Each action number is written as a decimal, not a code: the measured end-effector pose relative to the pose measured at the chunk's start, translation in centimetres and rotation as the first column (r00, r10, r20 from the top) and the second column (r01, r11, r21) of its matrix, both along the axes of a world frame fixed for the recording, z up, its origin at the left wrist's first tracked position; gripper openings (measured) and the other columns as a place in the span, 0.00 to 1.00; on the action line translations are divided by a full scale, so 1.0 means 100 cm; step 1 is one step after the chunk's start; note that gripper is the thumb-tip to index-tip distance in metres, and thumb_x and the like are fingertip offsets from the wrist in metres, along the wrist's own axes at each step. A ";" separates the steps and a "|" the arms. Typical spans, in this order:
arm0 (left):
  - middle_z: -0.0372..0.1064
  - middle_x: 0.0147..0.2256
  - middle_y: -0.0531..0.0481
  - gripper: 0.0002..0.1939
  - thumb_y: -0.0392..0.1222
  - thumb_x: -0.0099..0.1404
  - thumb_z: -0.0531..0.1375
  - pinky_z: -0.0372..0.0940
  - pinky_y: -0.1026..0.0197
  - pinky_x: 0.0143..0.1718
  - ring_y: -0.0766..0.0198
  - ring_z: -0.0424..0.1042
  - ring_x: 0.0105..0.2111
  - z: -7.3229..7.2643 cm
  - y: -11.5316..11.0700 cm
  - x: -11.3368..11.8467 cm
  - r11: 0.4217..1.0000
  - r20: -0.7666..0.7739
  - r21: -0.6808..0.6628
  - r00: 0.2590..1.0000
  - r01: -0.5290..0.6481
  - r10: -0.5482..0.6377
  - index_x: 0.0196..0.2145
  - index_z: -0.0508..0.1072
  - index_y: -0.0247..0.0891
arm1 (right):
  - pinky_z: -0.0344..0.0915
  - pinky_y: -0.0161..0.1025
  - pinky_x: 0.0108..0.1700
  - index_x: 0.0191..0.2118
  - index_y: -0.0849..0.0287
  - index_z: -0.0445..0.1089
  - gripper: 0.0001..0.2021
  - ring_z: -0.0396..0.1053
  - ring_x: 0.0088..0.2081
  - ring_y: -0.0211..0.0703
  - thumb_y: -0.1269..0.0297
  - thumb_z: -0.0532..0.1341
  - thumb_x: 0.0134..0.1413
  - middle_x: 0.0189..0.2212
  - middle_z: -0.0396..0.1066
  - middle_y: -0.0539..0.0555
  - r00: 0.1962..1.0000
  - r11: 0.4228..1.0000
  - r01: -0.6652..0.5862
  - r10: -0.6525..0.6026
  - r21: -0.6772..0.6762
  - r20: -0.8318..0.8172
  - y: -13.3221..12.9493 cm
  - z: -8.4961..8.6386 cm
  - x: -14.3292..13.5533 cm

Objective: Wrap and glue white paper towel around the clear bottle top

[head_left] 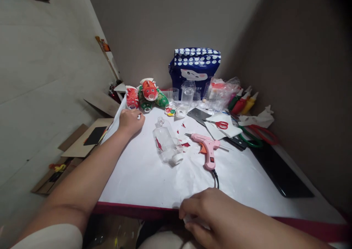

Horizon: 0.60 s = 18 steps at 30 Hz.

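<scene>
My left hand (pixel 132 121) is closed and rests on the left side of the white-covered table, just in front of the red and green fish figures (pixel 150 89). A small white bit shows at its fingers; I cannot tell what it is. My right hand (pixel 205 210) is over the front edge with its fingers curled round something pale, mostly hidden. Between the hands lies a clear plastic bottle (pixel 166 141) on its side, with a second clear piece with a white cap (pixel 178 158) against it. Red scraps (pixel 186 144) lie beside them. A pink glue gun (pixel 210 146) lies to their right.
A blue bag (pixel 195 67) stands at the back, with clear plastic cups (pixel 188 93) before it. Red-handled scissors (pixel 221 125), paint bottles (pixel 247 102), tape rings (pixel 265 133) and a black tablet-like slab (pixel 283 172) are on the right. Cardboard boxes (pixel 82 139) stand left of the table.
</scene>
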<state>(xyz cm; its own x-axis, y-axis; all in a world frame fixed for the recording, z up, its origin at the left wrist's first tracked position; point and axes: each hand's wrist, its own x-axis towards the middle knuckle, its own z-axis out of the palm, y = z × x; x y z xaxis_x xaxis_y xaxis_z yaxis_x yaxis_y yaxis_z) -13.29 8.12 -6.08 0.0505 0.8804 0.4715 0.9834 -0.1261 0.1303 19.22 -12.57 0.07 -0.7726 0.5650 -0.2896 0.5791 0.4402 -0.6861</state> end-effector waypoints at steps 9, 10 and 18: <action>0.70 0.48 0.44 0.15 0.46 0.69 0.58 0.70 0.50 0.45 0.58 0.72 0.44 0.032 -0.014 -0.002 0.965 0.165 0.087 0.952 0.248 -0.259 0.49 0.70 0.35 | 0.62 0.29 0.39 0.42 0.56 0.72 0.08 0.70 0.36 0.35 0.71 0.57 0.62 0.35 0.75 0.49 0.960 0.998 0.026 -0.039 -0.049 -0.279 0.022 0.011 0.004; 0.74 0.42 0.45 0.12 0.45 0.67 0.60 0.70 0.52 0.46 0.59 0.74 0.41 0.040 -0.019 0.001 0.956 0.196 0.107 0.937 0.272 -0.288 0.42 0.75 0.35 | 0.63 0.29 0.38 0.42 0.57 0.72 0.07 0.69 0.35 0.35 0.70 0.57 0.62 0.35 0.75 0.50 0.949 0.997 0.045 -0.061 -0.059 -0.309 0.026 0.013 0.004; 0.79 0.36 0.48 0.23 0.55 0.65 0.54 0.69 0.61 0.41 0.58 0.77 0.37 0.106 -0.099 0.056 0.763 0.417 -0.086 0.718 0.641 -0.557 0.48 0.77 0.37 | 0.67 0.31 0.39 0.39 0.58 0.66 0.05 0.73 0.37 0.37 0.71 0.62 0.58 0.34 0.72 0.51 0.795 0.985 0.149 -0.170 -0.085 -0.583 0.057 0.024 -0.015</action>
